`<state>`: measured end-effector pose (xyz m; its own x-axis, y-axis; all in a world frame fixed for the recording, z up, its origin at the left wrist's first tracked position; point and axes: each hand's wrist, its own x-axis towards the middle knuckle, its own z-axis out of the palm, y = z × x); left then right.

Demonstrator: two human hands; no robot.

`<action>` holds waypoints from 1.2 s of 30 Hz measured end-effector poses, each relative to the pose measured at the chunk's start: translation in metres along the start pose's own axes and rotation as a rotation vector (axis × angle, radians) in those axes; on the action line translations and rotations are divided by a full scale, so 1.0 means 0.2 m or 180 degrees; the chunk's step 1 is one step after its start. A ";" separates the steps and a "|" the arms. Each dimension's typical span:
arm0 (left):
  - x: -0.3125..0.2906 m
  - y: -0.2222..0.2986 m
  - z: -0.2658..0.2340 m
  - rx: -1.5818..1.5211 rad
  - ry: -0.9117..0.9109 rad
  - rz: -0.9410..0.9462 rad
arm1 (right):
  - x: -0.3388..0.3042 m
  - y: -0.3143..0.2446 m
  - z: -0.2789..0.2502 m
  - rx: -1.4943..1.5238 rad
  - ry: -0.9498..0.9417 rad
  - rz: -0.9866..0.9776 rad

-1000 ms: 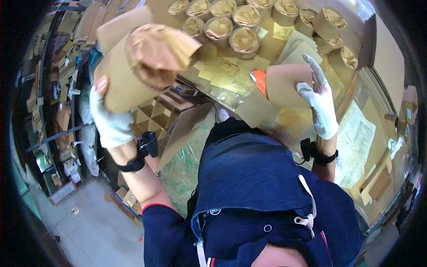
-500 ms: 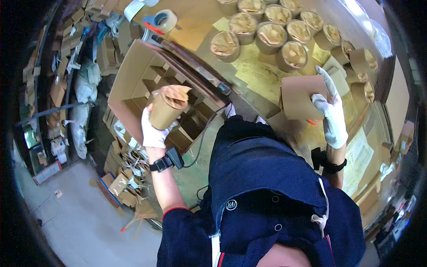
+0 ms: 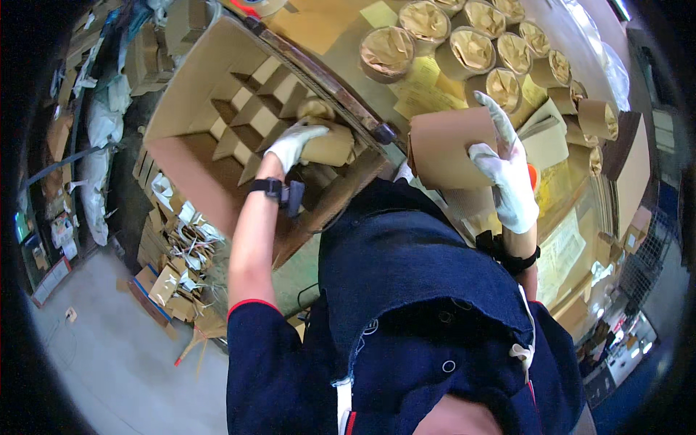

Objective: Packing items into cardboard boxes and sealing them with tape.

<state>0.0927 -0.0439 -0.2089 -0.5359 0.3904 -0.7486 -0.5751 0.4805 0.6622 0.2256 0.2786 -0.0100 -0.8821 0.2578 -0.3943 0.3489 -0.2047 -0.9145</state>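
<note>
My left hand (image 3: 291,145), in a white glove, reaches into a large open cardboard box (image 3: 177,170). Its fingers are closed round a brown paper-wrapped cylinder (image 3: 328,147), which lies tilted over the cardboard dividers (image 3: 250,119). Just beyond it, another crumpled paper top (image 3: 316,109) shows inside the box. My right hand (image 3: 507,174), gloved too, grips a squarish brown cardboard piece (image 3: 451,148) between thumb and fingers, above the table's near edge. An orange thing (image 3: 533,177), partly hidden, shows beside the right glove.
Several paper-wrapped cylinders (image 3: 471,49) with crumpled tops stand across the table; some at the right lie tilted. Yellow printed sheets (image 3: 428,90) lie among them. Flat cardboard (image 3: 622,167) is stacked at the right. Scraps (image 3: 177,279) are heaped left of the box, and shelves (image 3: 80,152) stand farther left.
My left hand has moved right and away from me, lowering the cylinder into the box. The right hand still holds the cardboard piece, now tilted and shifted left. The whole view has shifted.
</note>
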 end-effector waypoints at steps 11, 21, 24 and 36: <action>0.24 -0.28 0.30 0.2553 0.1363 0.0791 | -0.01 0.06 -0.07 0.0083 0.0150 0.0073; -0.31 0.44 0.42 0.2131 -0.1668 -0.0802 | -0.09 0.10 -0.16 0.0362 -0.0087 -0.0137; -0.35 0.45 0.45 0.1967 -0.1598 -0.0531 | -0.15 0.08 -0.21 0.0375 -0.0071 -0.0125; -0.68 0.45 0.94 0.2975 -0.0116 0.1252 | -0.10 0.03 -0.28 0.0382 -0.0209 -0.0319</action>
<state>0.2303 0.0927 -0.0540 -0.5548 0.6694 -0.4941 0.3603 0.7286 0.5825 0.2640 0.3258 -0.0117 -0.9308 0.2210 -0.2913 0.2214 -0.2934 -0.9300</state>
